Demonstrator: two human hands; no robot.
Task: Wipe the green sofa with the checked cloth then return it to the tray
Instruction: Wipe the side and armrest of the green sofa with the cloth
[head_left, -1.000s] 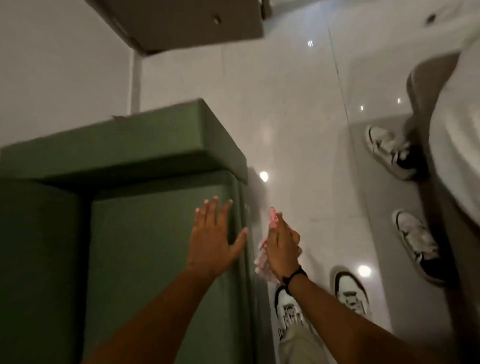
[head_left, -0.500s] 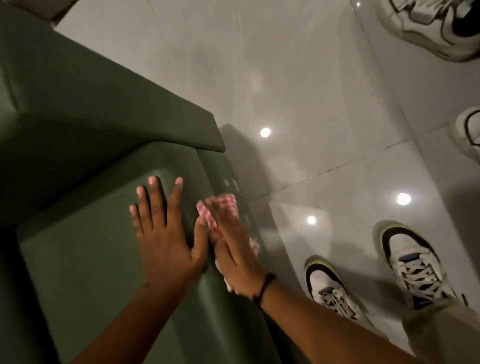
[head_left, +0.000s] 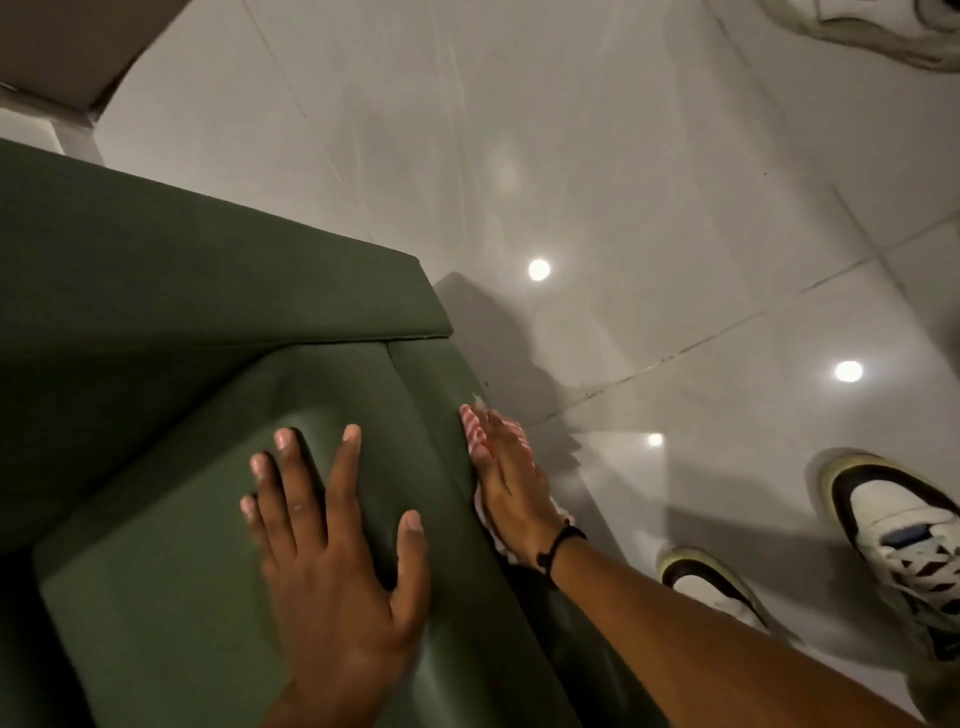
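**Wiping the sofa's outer side, left hand braced on the cushion**

Starting at the left, I have the dark green, smooth-upholstered sofa (head_left: 171, 597) filling that half of the view, its arm block above and a seat cushion below. My left hand (head_left: 337, 561) lies flat on the cushion top, fingers spread wide and gripping nothing. I judge it is there as a brace, steadying my lean over the edge while the other hand works.

Moving right, at the cushion's outer edge, my right hand (head_left: 511, 483) is flattened against the sofa's side face, fingers extended, not curled. It presses the red-and-white checked cloth (head_left: 471, 426) against the upholstery; the cloth is trapped between palm and sofa, with a striped edge showing beyond the fingertips and a frilled bit near the wrist. An open palm spreads pressure over more fabric, which suits a wiping stroke. A thin black band sits on that wrist.

Further right is the glossy pale tiled floor (head_left: 675, 208), with ceiling lights reflected in it, and my white and black trainers (head_left: 904, 545) planted near the sofa.

I judge the wiping step is under way. The tray is not in view, so the return is not yet done.
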